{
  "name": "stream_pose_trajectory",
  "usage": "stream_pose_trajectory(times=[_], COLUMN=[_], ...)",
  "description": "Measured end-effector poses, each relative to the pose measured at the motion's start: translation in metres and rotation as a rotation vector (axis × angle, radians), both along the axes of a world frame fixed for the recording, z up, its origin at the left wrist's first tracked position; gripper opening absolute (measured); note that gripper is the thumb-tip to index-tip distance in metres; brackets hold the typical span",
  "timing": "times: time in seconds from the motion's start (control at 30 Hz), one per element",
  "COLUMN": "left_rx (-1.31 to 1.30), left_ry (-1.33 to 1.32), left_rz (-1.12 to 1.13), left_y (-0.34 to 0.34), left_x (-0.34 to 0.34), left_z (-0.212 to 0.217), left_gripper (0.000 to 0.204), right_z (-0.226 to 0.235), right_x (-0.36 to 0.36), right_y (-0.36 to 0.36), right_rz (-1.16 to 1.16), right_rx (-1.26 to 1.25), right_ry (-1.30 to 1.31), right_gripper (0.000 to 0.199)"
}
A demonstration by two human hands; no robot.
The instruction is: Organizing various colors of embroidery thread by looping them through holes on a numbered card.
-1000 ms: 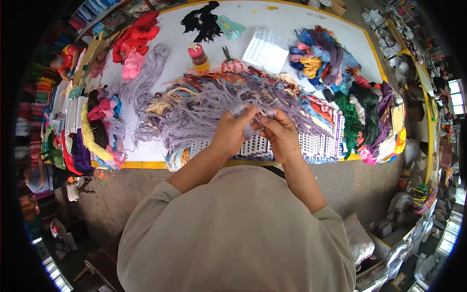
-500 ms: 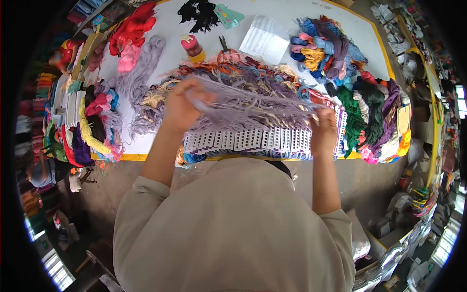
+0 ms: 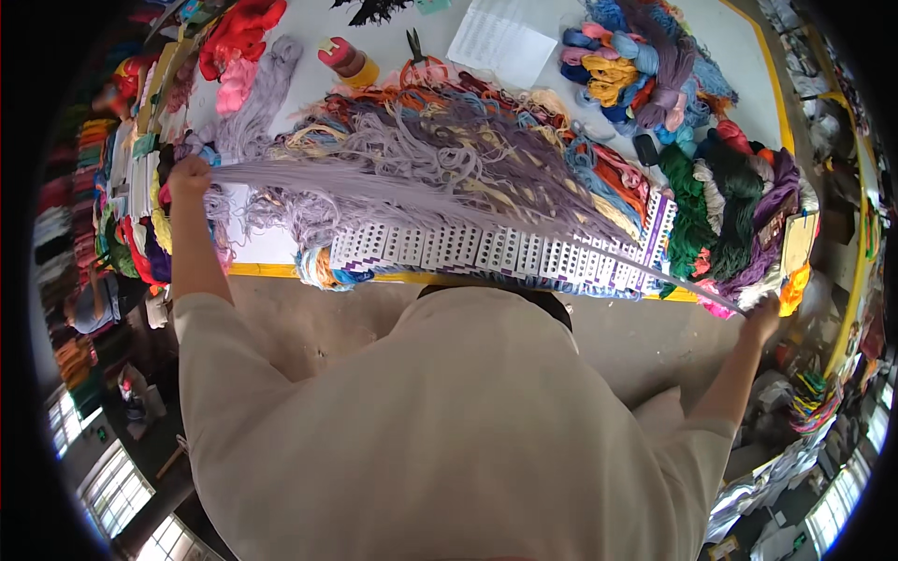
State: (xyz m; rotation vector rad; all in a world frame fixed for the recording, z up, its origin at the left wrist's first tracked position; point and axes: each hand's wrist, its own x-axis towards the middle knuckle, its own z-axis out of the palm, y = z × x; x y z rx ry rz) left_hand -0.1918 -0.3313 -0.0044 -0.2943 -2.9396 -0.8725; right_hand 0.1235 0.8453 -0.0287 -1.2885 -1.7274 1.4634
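Observation:
A long bundle of pale lilac thread is stretched across the table between my two hands. At the far left, my left hand is a fist around one end. My right hand grips the other end, out past the table's near right edge, where the bundle narrows to a thin strand. Beneath it lies a row of white punched cards with purple edges, strung with many coloured threads that fan out behind them. Part of these threads is hidden by the lilac bundle.
Orange-handled scissors and a red-and-yellow bottle stand beyond the threads. A printed paper sheet lies at the back. Mixed yarn skeins pile at the far right, green skeins nearer. Red skeins lie far left.
Both hands have moved wide apart, the left one to the left and the right one to the right and nearer me. The lilac thread between them has been drawn out long and taut.

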Motion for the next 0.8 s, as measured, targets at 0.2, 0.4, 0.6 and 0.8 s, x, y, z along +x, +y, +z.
stream_pose_trajectory(times=[0.2, 0.4, 0.6, 0.8], left_rx=[-1.036, 1.34, 1.123, 1.501], left_ry=[-0.073, -0.113, 0.134, -0.115], left_rz=[0.663, 0.788, 1.08, 0.66], left_y=[-0.039, 0.076, -0.015, 0.11], left_x=[0.038, 0.068, 0.088, 0.1], left_z=[0.068, 0.05, 0.136, 0.041], left_gripper=[0.029, 0.027, 0.029, 0.008], right_z=[0.019, -0.031, 0.028, -0.004], right_x=[0.048, 0.021, 0.092, 0.092], right_y=[0.107, 0.068, 0.144, 0.145], right_rz=[-0.204, 0.17, 0.054, 0.242], right_rx=[0.839, 0.955, 0.988, 0.935], right_ry=[-0.849, -0.834, -1.209, -0.783], right_gripper=[0.026, 0.026, 0.028, 0.027])
